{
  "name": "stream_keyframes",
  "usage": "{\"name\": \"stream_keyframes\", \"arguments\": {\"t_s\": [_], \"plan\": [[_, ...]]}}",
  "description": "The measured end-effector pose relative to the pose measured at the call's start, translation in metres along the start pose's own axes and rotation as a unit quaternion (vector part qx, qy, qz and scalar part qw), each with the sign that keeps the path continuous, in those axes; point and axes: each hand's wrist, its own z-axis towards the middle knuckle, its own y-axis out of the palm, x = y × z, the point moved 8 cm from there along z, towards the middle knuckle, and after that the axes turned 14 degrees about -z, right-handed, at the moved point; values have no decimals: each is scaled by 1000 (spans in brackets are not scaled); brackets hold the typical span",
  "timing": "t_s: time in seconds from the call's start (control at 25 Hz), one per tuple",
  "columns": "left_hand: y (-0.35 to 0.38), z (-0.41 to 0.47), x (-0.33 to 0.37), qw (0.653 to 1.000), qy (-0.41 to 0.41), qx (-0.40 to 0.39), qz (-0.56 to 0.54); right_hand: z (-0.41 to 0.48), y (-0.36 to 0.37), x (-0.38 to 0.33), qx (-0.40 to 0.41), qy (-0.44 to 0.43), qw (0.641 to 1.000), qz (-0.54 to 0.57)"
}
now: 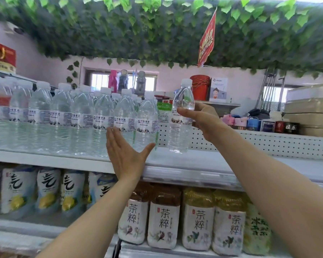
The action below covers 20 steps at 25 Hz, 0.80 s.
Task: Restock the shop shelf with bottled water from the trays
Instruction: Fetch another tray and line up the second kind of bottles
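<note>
Several clear water bottles (82, 116) with white caps and white labels stand in rows on the top white shelf (203, 161), filling its left half. My right hand (199, 118) grips one more water bottle (181, 116) upright by its middle, its base just above the shelf, right of the rows. My left hand (127, 155) is held flat with straight fingers against the front of the rightmost standing bottles (147, 123), the thumb spread out to the right. No tray is in view.
A white pegboard back panel (250, 142) runs behind the shelf's bare right part. Tea bottles (197, 218) and lemon drink bottles (47, 190) fill the shelf below. Green fake leaves (157, 28) hang overhead. Boxes and a red bucket (199, 86) sit behind.
</note>
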Motion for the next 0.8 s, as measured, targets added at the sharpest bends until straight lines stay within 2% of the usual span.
{"name": "stream_keyframes", "arguments": {"t_s": [0.32,0.8], "plan": [[3,1,-9,999,15,26,14,41,24,64,2,44,999,-5],[6,1,-11,999,34,25,25,115,56,104,-31,53,994,-95]]}}
